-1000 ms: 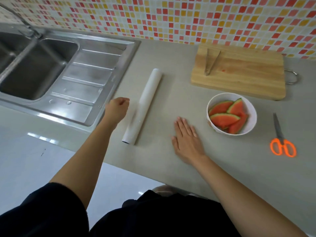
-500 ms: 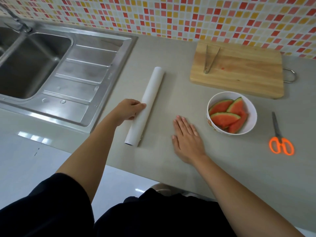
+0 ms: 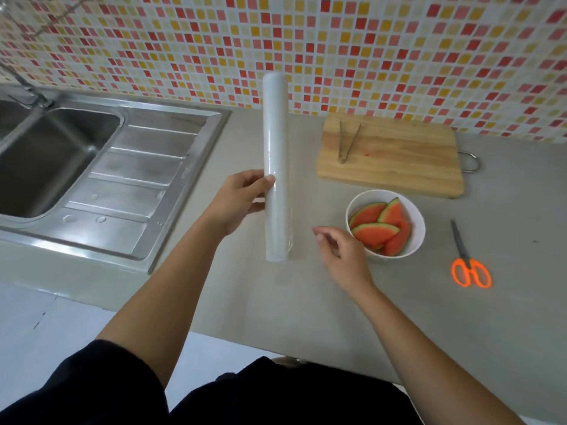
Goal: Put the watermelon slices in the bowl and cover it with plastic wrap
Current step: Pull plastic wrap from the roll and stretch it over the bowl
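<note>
You're lifting the roll (image 3: 276, 167) off the tabletop (image 3: 306, 305), left hand (image 3: 242, 199) clamped on it; right hand (image 3: 340, 256), loose and empty, is rising at its 4 o'clock. Wrapping's starting.

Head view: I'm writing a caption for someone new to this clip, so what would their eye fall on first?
The long white roll of plastic wrap, gripped by the left hand above the counter at centre frame. Next come the red watermelon slices in the white bowl just right of it, by the right hand, and the orange-handled scissors lying farther right.
</note>
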Demonstrator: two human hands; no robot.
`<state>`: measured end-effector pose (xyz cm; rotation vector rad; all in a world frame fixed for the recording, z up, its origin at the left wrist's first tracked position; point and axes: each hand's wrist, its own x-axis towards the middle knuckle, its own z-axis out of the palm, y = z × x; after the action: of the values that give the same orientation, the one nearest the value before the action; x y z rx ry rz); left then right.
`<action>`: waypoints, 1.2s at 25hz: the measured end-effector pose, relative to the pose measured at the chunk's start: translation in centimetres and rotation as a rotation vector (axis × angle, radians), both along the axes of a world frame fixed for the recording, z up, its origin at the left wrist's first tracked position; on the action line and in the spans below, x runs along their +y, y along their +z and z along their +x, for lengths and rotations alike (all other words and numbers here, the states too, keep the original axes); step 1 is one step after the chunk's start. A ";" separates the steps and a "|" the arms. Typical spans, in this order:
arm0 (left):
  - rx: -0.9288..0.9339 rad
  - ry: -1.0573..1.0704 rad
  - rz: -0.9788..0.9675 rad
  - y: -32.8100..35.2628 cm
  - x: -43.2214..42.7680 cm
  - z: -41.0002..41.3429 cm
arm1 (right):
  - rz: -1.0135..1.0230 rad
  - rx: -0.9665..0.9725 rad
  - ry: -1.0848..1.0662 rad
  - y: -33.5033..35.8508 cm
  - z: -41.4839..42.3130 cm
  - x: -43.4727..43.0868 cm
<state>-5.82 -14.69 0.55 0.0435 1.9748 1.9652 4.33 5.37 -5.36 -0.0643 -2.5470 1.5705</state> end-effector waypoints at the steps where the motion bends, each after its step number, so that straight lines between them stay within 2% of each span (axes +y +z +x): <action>1: 0.029 -0.004 0.036 0.8 1.3 -0.3 | -0.075 -0.002 -0.081 1.0 -0.1 0.5; 5: 0.102 -0.047 0.118 3.0 5.9 -0.8 | -0.347 -0.115 -0.236 3.8 -0.3 2.7; 13: 0.138 -0.098 0.126 5.3 12.0 -0.6 | -0.423 -0.142 -0.189 5.2 1.4 6.4; 20: 0.179 -0.082 0.104 6.6 15.1 -0.8 | -0.705 -0.191 -0.178 6.2 1.9 9.4; 22: 0.190 -0.084 0.090 6.9 16.1 -0.7 | -0.682 -0.156 -0.210 6.5 1.9 10.3; 26: 0.204 -0.115 0.084 7.5 17.9 -0.3 | -0.497 -0.129 -0.251 7.0 1.6 11.6; 30: 0.221 -0.127 0.111 8.0 19.0 0.1 | -0.429 -0.119 -0.220 7.2 1.5 12.3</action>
<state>-5.72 4.30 8.57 0.4200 1.9371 2.0586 5.85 17.70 1.85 -0.4791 -2.1415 2.0348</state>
